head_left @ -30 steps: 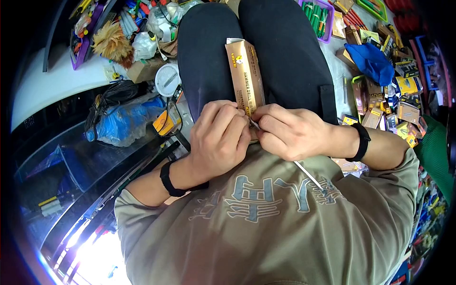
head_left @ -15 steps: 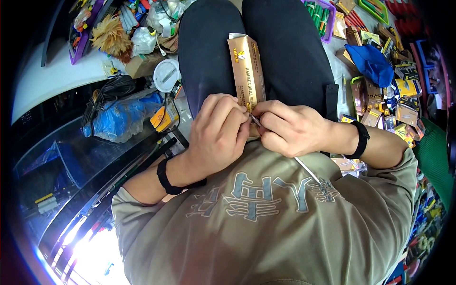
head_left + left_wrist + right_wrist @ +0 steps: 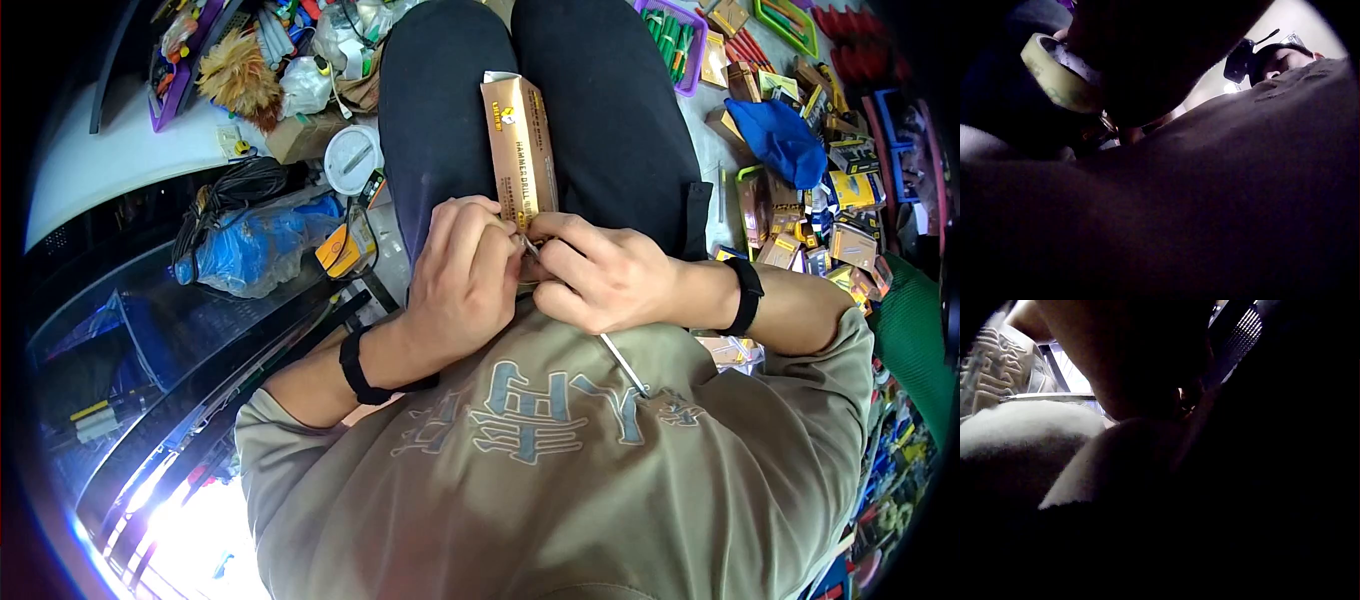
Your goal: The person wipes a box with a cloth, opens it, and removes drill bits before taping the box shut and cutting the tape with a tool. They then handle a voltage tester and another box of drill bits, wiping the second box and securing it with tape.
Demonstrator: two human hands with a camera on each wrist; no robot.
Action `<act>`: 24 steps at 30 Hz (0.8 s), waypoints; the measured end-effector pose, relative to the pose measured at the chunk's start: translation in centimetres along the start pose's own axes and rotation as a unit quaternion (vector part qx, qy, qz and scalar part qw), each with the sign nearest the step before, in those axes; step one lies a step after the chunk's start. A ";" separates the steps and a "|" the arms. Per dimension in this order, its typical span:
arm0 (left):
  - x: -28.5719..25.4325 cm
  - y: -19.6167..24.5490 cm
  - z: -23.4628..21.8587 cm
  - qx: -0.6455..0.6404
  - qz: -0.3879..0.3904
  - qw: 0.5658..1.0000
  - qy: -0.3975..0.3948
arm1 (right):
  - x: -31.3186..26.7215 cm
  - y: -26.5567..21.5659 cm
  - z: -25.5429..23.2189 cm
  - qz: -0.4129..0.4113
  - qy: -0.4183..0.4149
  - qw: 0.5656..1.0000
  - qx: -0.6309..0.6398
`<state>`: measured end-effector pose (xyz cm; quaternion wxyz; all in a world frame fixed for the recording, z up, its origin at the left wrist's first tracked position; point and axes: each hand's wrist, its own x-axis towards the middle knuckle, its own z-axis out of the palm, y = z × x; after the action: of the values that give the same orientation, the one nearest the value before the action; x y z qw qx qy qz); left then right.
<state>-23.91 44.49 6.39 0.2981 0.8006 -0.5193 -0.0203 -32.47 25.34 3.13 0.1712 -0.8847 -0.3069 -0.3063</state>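
Note:
In the head view, a golden hammer drill box lies lengthwise between the thighs. Both hands meet at its near end. The right hand, fingers curled, grips a thin pale rod whose lower end slants down over the shirt. Just left of it the left hand has bent fingers close to the rod's shiny upper end; the exact contact is hidden. A yellowish tape roll shows in the left wrist view, with a fingertip at its inner ring. The right wrist view is mostly dark.
Left of the legs are a round white lid, a blue item in clear plastic and black cables. At the right lie a blue cloth, many small boxes and a purple basket.
The rod's lower end has swung left across the shirt and the rod stands steeper in the head view. The right hand has shifted slightly left. Both hands remain at the box's near end.

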 end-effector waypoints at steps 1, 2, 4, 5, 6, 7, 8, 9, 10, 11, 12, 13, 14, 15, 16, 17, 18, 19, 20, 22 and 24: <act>-0.1 -0.1 0.1 0.000 0.000 1.000 0.001 | 0.1 -0.1 0.1 0.000 -0.001 1.000 -0.001; -0.1 -0.3 0.3 0.001 0.012 1.000 0.004 | 0.2 -0.1 0.2 0.001 0.010 1.000 -0.014; -0.3 -0.4 0.5 0.002 0.023 1.000 0.006 | 0.2 -0.1 0.1 0.003 0.020 0.999 -0.027; -0.5 -0.2 0.6 0.012 0.010 1.000 -0.016 | 0.1 0.2 -0.2 0.023 -0.015 0.999 -0.021; -0.7 0.2 0.6 0.021 -0.001 0.999 -0.038 | 0.2 0.4 -0.5 0.044 -0.050 0.998 -0.016; -1.1 1.4 0.6 0.035 0.013 0.998 -0.049 | 0.9 1.8 0.0 0.153 -0.084 0.985 0.011; -1.1 1.7 0.6 0.009 -0.007 0.999 -0.044 | 0.7 3.0 0.2 0.152 -0.092 0.984 0.009; -1.1 1.7 0.6 -0.016 -0.026 0.999 -0.040 | 0.4 3.9 0.3 0.150 -0.100 0.984 0.007; -1.1 1.4 0.5 -0.016 -0.018 0.999 -0.041 | 0.0 4.0 0.2 0.141 -0.041 0.989 0.013; -1.2 1.1 0.4 -0.019 -0.014 0.999 -0.043 | -0.3 4.3 -0.4 0.137 -0.016 0.990 0.021; -1.1 1.0 0.1 -0.036 -0.013 0.998 -0.040 | 0.2 4.6 -1.1 0.132 0.019 0.990 0.040; -1.0 0.9 -0.2 -0.057 -0.020 0.998 -0.034 | 0.6 4.9 -1.7 0.127 0.053 0.989 0.060; -0.9 0.7 -0.6 -0.071 -0.006 0.997 -0.032 | 0.4 4.9 -2.1 0.153 0.070 0.984 0.067; -0.8 0.5 -1.0 -0.084 0.008 0.996 -0.030 | 1.2 4.6 -3.4 0.207 0.044 0.972 0.099; -0.7 0.3 -1.4 -0.084 0.007 0.996 -0.027 | 1.2 4.6 -3.6 0.232 0.029 0.964 0.129; -0.4 -0.1 -1.8 -0.110 0.011 0.994 0.001 | 1.3 4.8 -3.8 0.254 0.016 0.954 0.157; -0.1 -0.6 -2.3 -0.136 0.014 0.990 0.028 | 1.0 4.9 -4.2 0.238 -0.056 0.959 0.146; 0.3 -1.0 -2.9 -0.151 0.004 0.988 0.032 | 1.0 4.8 -4.6 0.222 -0.128 0.957 0.137; 0.2 -1.4 -3.1 -0.175 -0.006 0.983 0.054 | 1.4 4.1 -4.7 0.243 -0.147 0.945 0.162; 0.0 -2.1 -3.0 -0.228 -0.046 0.965 0.124 | 2.3 3.0 -4.6 0.263 -0.193 0.930 0.171; 0.0 -2.2 -2.9 -0.250 -0.068 0.954 0.152 | 2.6 2.6 -3.8 0.293 -0.230 0.912 0.174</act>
<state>-21.08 46.43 7.63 0.5624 0.7272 -0.3906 -0.0478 -30.76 22.67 7.36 0.3292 -0.9370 -0.1136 0.0281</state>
